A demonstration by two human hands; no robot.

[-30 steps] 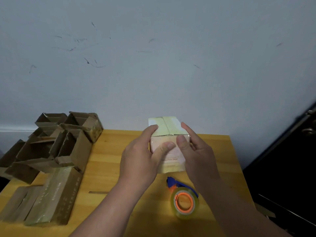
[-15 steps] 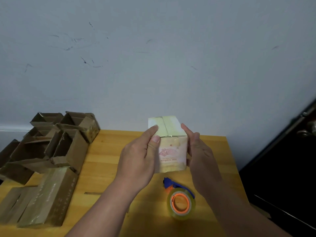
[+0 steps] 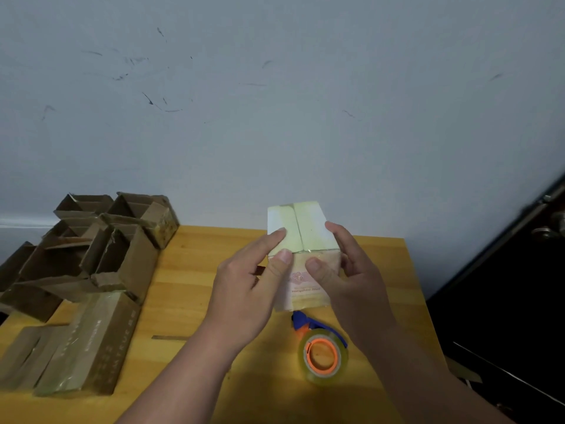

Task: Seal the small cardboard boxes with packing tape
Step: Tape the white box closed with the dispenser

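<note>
we hold the pale box (image 3: 301, 240) at frame centre, left hand (image 3: 247, 289) and right hand (image 3: 351, 280) pinching it, thumbs pressing tape down; open boxes (image 3: 101, 249) at left look unsealed.

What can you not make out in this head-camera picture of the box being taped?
- Small box: its left and right sides are covered by the left hand and right hand.
- Print on its front: too small to read.
- Tape roll: its blue dispenser partly behind the right forearm.
- Open boxes: cut by the left edge.
</note>
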